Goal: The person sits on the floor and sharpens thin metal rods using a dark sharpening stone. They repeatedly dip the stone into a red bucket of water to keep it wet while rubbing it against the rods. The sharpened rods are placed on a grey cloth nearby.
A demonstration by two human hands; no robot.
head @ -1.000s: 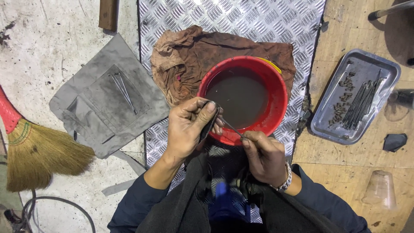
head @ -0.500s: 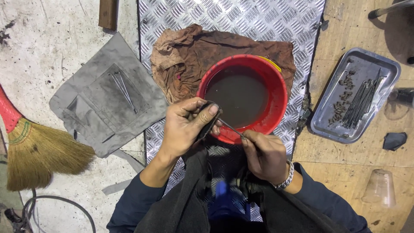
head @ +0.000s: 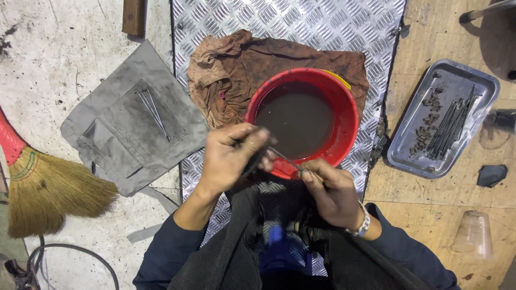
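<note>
A thin metal rod [head: 286, 159] is pinched between the left hand [head: 231, 156] and the right hand [head: 333, 190], just below a red basin [head: 349, 115] of murky liquid. A brown rag [head: 236, 70] is seen at eleven o'clock of the basin, a metal tray [head: 473, 80] of rods at three o'clock, a grey cloth [head: 134, 118] at nine o'clock.

Red basin [head: 348, 115]: glossy smooth plastic, holding murky brown, matt liquid. Brown rag [head: 236, 75] lying under it: crumpled, stained cloth. Floor plate [head: 301, 24]: embossed tread-pattern metal, dull sheen. Grey cloth [head: 123, 118] at left: matt, sooty fabric, carrying thin shiny metal rods [head: 153, 110]. Tray [head: 467, 80] at right: brushed metal, showing soft reflections. Right floor [head: 430, 204]: bare, scuffed wood. Left floor [head: 59, 59]: rough, stained concrete. Broom [head: 51, 190]: coarse straw bristles. Cup [head: 473, 233]: clear plastic.
</note>
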